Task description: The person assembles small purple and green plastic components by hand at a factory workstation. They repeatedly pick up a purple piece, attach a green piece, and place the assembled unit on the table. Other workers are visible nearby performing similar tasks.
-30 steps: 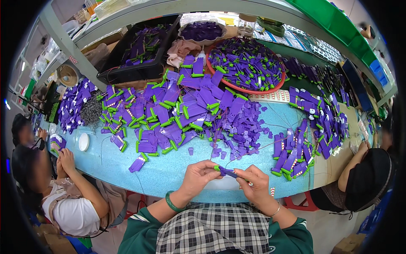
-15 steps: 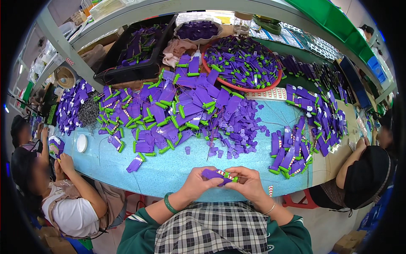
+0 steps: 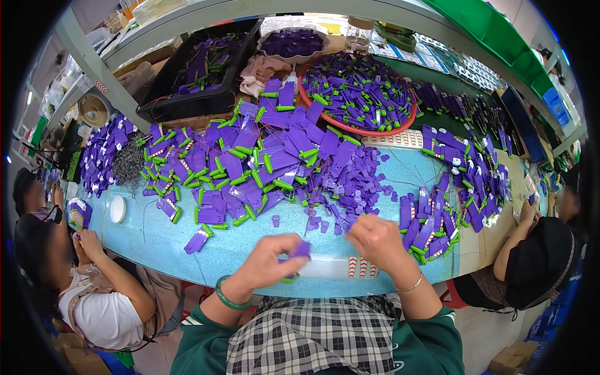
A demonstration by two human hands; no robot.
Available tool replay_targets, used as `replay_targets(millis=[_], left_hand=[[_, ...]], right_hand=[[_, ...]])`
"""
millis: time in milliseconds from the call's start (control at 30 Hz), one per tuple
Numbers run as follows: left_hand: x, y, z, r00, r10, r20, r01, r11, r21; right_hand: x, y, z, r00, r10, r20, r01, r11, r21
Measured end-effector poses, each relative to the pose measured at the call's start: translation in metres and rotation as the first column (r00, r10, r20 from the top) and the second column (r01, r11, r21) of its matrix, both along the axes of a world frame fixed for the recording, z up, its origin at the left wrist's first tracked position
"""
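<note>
My left hand (image 3: pixel 270 262) is closed around a purple plastic piece (image 3: pixel 302 250) with a bit of green showing below the fingers. Blur hides how the piece sits in the grip. My right hand (image 3: pixel 377 242) is raised off to the right, fingertips pinched together just in front of the loose small purple tabs (image 3: pixel 356 209). Whatever is in that pinch, if anything, cannot be made out. Between and below the hands, a pale strip of red-and-white chevron stickers (image 3: pixel 325 267) lies along the table's near edge.
Purple-and-green pieces (image 3: pixel 234 165) are heaped mid-table, with another pile (image 3: pixel 431 225) at right. Behind stand a red-rimmed basket (image 3: pixel 412 115) and a black tray (image 3: pixel 187 103). A white lid (image 3: pixel 118 209) lies left. Co-workers sit on both sides, under a shelf frame (image 3: pixel 250 25).
Both hands were together on one purple-and-green piece with a striped sticker. Now they are apart: the left has moved left with a purple piece, the right up and right. The sticker strip shows between them.
</note>
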State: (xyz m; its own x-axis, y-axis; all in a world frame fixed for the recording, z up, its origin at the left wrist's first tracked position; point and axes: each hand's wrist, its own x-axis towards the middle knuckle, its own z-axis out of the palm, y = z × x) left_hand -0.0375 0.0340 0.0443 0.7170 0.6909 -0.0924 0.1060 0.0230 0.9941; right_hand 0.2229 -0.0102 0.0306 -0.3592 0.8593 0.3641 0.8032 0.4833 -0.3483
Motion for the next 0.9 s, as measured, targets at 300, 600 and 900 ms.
replay_targets(millis=[300, 600, 900], left_hand=[[-0.005, 0.008, 0.010, 0.608, 0.569, 0.553, -0.604, 0.784, -0.142], [0.021, -0.011, -0.027, 0.942, 0.336, -0.018, -0.333, 0.939, 0.086], [0.043, -0.027, -0.029, 0.983, 0.020, -0.185, 0.051, 0.927, 0.372]], right_hand=[[-0.013, 0.010, -0.032, 0.972, -0.030, 0.234, -0.004, 0.990, 0.143], [-0.015, -0.002, -0.005, 0.710, -0.307, -0.634, -0.063, 0.869, -0.491], [-0.043, -0.026, -0.008, 0.773, -0.214, -0.598, 0.107, 0.972, -0.210]])
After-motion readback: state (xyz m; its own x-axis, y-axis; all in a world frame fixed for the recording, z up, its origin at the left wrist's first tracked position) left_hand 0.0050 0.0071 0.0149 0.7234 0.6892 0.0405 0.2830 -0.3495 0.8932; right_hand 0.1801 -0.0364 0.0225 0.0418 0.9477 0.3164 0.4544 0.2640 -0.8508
